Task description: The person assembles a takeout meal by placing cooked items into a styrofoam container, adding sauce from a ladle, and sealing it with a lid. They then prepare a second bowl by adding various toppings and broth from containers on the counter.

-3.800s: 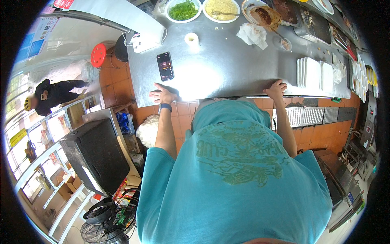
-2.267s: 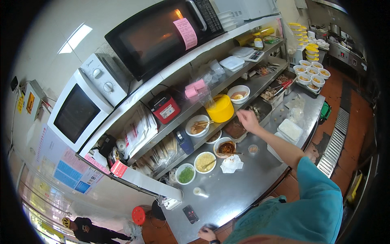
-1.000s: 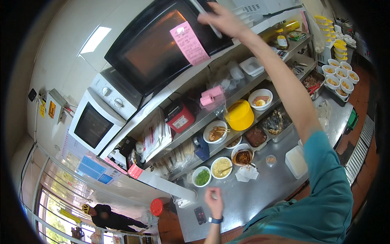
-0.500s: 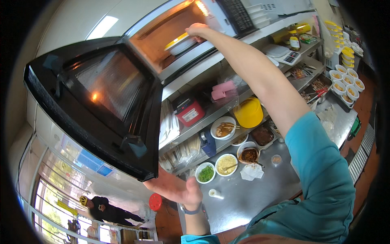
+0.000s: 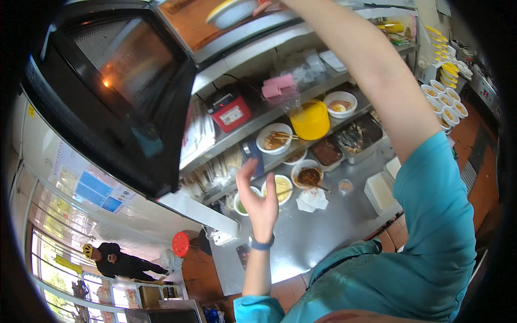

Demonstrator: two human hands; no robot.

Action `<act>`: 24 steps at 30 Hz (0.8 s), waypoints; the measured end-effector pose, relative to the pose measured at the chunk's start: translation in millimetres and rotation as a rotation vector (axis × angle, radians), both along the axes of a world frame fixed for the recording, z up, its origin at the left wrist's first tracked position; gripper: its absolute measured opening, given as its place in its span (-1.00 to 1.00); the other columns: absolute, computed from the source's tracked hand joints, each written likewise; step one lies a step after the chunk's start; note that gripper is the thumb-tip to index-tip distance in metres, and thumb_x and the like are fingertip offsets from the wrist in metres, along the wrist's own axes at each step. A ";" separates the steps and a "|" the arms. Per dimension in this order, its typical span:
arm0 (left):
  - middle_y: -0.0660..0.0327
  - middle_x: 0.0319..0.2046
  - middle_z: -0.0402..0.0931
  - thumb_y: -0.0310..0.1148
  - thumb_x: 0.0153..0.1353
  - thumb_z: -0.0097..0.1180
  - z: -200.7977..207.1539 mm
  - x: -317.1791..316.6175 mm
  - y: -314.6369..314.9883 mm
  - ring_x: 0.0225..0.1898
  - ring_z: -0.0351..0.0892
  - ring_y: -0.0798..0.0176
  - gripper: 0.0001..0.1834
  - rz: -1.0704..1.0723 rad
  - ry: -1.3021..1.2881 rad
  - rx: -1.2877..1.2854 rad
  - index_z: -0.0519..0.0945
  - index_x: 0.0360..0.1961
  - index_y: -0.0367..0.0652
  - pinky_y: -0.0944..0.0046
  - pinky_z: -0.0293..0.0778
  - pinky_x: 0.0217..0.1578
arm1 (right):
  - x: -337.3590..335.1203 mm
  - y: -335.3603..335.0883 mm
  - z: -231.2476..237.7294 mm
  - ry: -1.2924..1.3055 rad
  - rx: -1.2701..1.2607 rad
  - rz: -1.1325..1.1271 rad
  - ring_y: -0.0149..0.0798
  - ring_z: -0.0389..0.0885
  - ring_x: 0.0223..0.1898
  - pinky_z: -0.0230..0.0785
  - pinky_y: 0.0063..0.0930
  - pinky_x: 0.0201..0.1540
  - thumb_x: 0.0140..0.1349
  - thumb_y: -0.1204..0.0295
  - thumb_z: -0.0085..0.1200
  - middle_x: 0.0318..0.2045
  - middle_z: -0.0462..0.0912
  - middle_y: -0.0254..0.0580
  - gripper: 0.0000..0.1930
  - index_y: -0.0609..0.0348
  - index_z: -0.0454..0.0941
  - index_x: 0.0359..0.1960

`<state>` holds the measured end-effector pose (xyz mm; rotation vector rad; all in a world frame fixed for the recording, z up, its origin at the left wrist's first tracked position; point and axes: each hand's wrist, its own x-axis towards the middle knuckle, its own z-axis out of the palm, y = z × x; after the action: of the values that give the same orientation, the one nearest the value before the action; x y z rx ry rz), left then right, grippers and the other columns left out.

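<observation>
A white bowl with a yellow lid (image 5: 232, 14) sits tilted in the picture at the mouth of the lit microwave (image 5: 188, 24). My right hand (image 5: 265, 6) grips the bowl by its right side; the top edge of the picture cuts off most of this hand. The black microwave door (image 5: 116, 102) hangs wide open on the left. In front of the shelves, my left hand (image 5: 261, 207) is raised with thumb and fingers spread, holding nothing. Behind it, a bowl of chopped greens (image 5: 240, 204) and a bowl of pale yellow minced food (image 5: 281, 189) are partly hidden.
Below the microwave, a shelf carries a red-and-black device (image 5: 229, 110), a yellow bowl (image 5: 312, 119) and a bowl with chopsticks (image 5: 274, 139). A dark sauce bowl (image 5: 308, 176) and white containers (image 5: 381, 192) stand on the steel counter (image 5: 307, 237). Another person (image 5: 126, 261) stands far left.
My left hand has come away from the microwave door's lower edge and now stands apart from it, fingers spread. The view has shifted, so microwave and bowl appear higher. My right hand stays at the bowl.
</observation>
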<state>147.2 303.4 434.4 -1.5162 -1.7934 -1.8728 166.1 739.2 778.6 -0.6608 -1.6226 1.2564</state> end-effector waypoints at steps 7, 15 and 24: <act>0.01 0.05 0.56 -0.30 0.42 0.06 49.2 17.6 61.8 0.14 0.55 0.11 -0.60 -0.520 -0.501 0.068 0.43 0.17 -0.30 0.14 0.45 0.16 | 107.2 -69.9 -30.7 0.045 -0.045 0.329 -0.04 0.66 -0.15 0.60 0.10 0.04 0.46 0.24 -0.14 -0.20 0.61 0.02 -0.66 0.29 0.48 -0.02; -0.21 0.26 0.33 0.06 0.47 -0.12 39.0 40.4 56.7 0.31 0.35 -0.19 -0.31 -0.977 -1.107 0.183 0.15 0.35 -0.29 -0.17 0.29 0.34 | 217.6 -195.8 -255.9 0.020 -0.063 0.405 -0.21 0.70 -0.11 0.71 -0.23 -0.04 0.43 0.23 -0.05 -0.13 0.65 -0.11 -0.57 0.33 0.45 0.15; 0.17 0.30 0.40 -0.09 0.53 -0.20 -169.7 70.9 -83.4 0.32 0.37 0.16 -0.50 -0.447 -1.516 -0.099 0.31 0.35 -0.14 0.10 0.32 0.31 | 232.6 -347.5 -534.6 -0.241 -0.587 0.401 -0.57 0.53 -0.21 0.48 -0.58 -0.26 0.44 0.34 -0.03 -0.29 0.52 -0.48 -0.86 0.04 0.42 -0.31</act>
<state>218.1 220.0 264.7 -0.2563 -1.9070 -3.7330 398.7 391.7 244.0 -0.8953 -1.6305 2.0536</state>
